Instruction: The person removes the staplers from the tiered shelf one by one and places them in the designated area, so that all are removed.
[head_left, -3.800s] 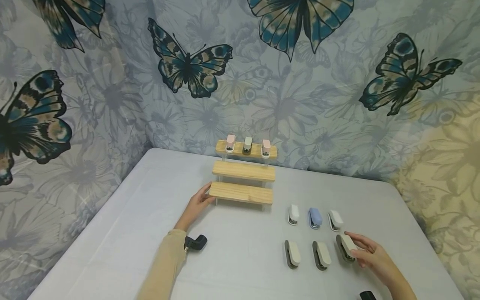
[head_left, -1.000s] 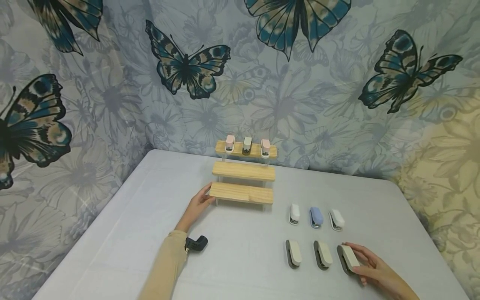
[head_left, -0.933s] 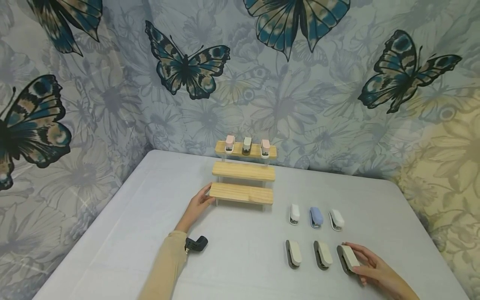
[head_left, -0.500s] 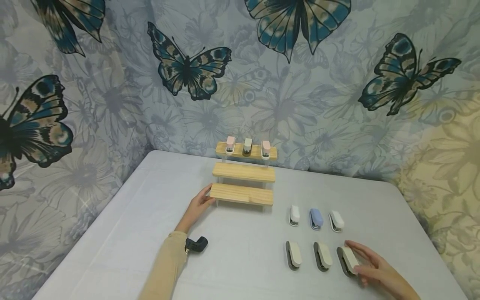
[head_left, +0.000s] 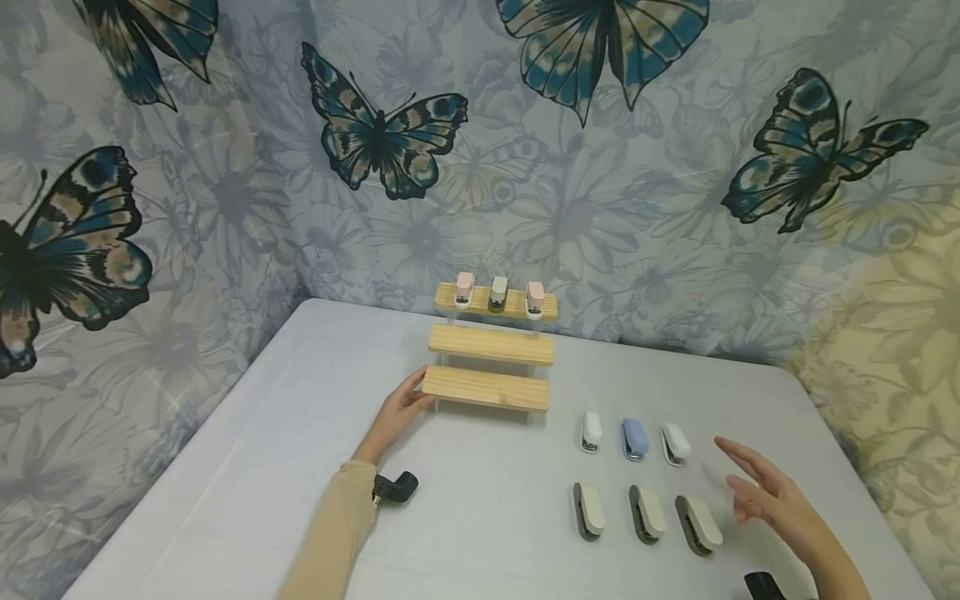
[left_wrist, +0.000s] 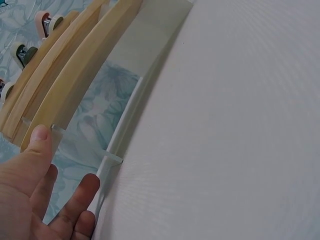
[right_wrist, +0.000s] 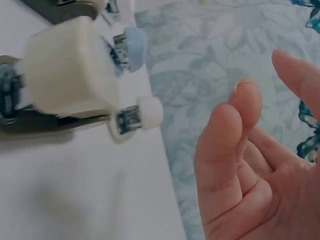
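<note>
Right now, the head view has the grey-and-cream stapler (head_left: 701,523) lying on the white table (head_left: 465,508) in the lower right of the frame, last in the nearer row, with the right hand (head_left: 780,500) just beside it, fingers spread and holding nothing. A low sweep of that hand could nudge the stapler out of line, I'd judge, given how near they are. Around the centre, the left hand (head_left: 393,421) grips the left end of the lowest board of the wooden stand (head_left: 491,343); should it pull or lift unevenly, the three small staplers (head_left: 498,288) on the narrow top board might slide or drop. From the left wrist, the thumb (left_wrist: 40,140) rests at the board's end at lower left, beside a clear leg (left_wrist: 82,145), so a hard push there would likely shift the whole stand. On the right wrist, the grey-and-cream stapler looms at upper left: a blocky, round-cornered pale top over a dark base, slightly blurred, with a blue stapler (right_wrist: 136,47) and a white stapler (right_wrist: 151,112) beyond it.
</note>
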